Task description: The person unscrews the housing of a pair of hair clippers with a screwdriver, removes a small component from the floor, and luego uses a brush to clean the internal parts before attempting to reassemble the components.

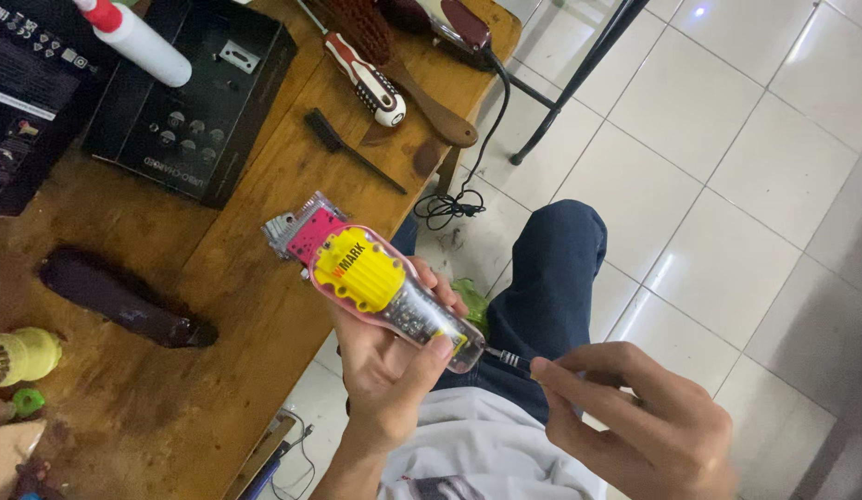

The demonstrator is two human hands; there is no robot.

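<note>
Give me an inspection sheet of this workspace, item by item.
Surface: worn wooden table.
Job's things: clear-bodied clipper with yellow and pink inner parts; thin tool at its tail end.
Clutter: black tray, screwdriver, small black brush, wooden brush, white bottle, dark red cover, second clipper.
Grips: left hand holds the clipper over the table edge; right hand pinches the tool.
Cables: black cord hangs off the table, coiled near the floor.
Surroundings: white tiled floor, black metal legs, person's knee.
</note>
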